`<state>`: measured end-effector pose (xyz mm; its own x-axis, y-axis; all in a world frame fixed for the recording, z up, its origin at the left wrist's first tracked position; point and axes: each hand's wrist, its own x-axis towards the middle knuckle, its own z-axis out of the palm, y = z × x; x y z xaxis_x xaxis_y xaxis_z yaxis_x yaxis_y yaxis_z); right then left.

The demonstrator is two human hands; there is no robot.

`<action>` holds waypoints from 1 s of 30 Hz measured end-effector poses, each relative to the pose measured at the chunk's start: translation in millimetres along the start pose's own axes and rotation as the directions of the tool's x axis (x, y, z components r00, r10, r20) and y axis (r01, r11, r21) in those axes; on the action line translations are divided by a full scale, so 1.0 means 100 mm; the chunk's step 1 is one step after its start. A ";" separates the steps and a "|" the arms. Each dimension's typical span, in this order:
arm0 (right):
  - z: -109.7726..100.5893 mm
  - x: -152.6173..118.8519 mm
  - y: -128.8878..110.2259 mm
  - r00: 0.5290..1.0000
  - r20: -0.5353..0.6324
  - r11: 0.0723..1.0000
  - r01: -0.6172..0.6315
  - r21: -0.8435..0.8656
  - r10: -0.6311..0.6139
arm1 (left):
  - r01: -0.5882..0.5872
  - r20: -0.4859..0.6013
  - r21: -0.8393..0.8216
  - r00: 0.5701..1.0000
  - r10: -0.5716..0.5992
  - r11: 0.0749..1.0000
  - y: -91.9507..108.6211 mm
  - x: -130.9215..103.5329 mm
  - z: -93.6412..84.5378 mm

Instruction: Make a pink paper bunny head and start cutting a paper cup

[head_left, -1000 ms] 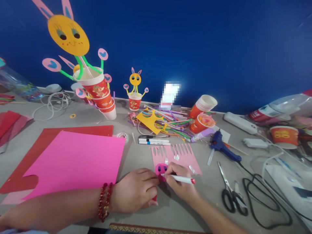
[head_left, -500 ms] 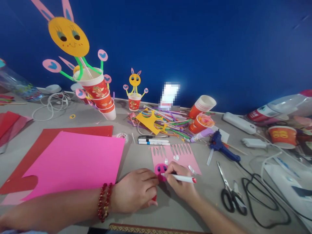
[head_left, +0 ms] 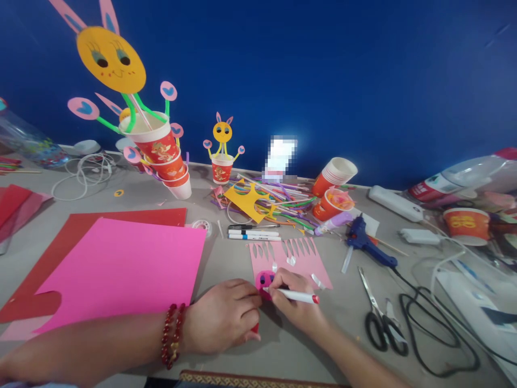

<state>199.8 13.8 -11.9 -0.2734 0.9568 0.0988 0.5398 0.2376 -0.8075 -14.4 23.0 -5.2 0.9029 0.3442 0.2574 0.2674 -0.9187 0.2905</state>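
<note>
A white marker with a red end (head_left: 301,296) is gripped in my right hand (head_left: 297,307), its tip on a magenta paper disc (head_left: 262,280) with dark eyes drawn on it. Part of the disc is hidden behind my fingers. My left hand (head_left: 226,318), a red bead bracelet at its wrist, lies on the table with fingers curled, its fingertips at the disc's left edge. Between its thumb and fingers shows a small red object (head_left: 254,327), possibly a marker cap, mostly covered. Beneath the disc's upper part lies a pink sheet with leaf-shaped cutouts (head_left: 299,275).
Magenta paper (head_left: 133,264) over red paper (head_left: 76,237) lies left. Ahead are capped markers (head_left: 253,235), yellow paper scrap (head_left: 246,202) and pipe cleaners (head_left: 288,191). Right are scissors (head_left: 375,312), a glue gun (head_left: 367,242) and its cord. Cups with rabbit figures (head_left: 161,151) stand back left.
My right hand and the marker have shifted slightly left and down across the disc, covering more of its right eye. My left hand stays in place.
</note>
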 end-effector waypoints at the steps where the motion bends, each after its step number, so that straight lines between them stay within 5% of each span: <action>1: 0.00 0.00 0.00 1.000 0.007 1.000 -0.003 -0.006 0.003 | 0.000 0.003 0.000 1.000 0.000 1.000 0.00 0.00 0.00; 7: 0.01 0.00 0.00 1.000 0.001 1.000 -0.002 0.001 0.002 | 0.000 -0.001 0.007 1.000 0.000 1.000 -0.01 -0.01 0.02; 16: 0.01 -0.02 0.06 0.980 -0.177 0.972 -0.053 0.229 0.095 | -0.008 0.004 0.018 1.000 0.008 1.000 0.00 -0.02 0.01; 22: 0.02 -0.02 0.04 0.987 -0.132 0.973 -0.059 0.221 0.089 | -0.003 -0.004 0.007 1.000 0.003 1.000 0.00 -0.01 0.02; 30: -0.02 -0.02 0.13 0.956 -0.197 0.836 -0.078 0.543 0.218 | -0.012 -0.031 -0.015 0.999 0.011 1.000 -0.01 -0.04 0.05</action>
<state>208.4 14.9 -21.3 0.0128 0.9994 0.0332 0.0401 0.0326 -0.9987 -16.3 21.3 -11.3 0.8949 0.3396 0.2895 0.2515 -0.9197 0.3015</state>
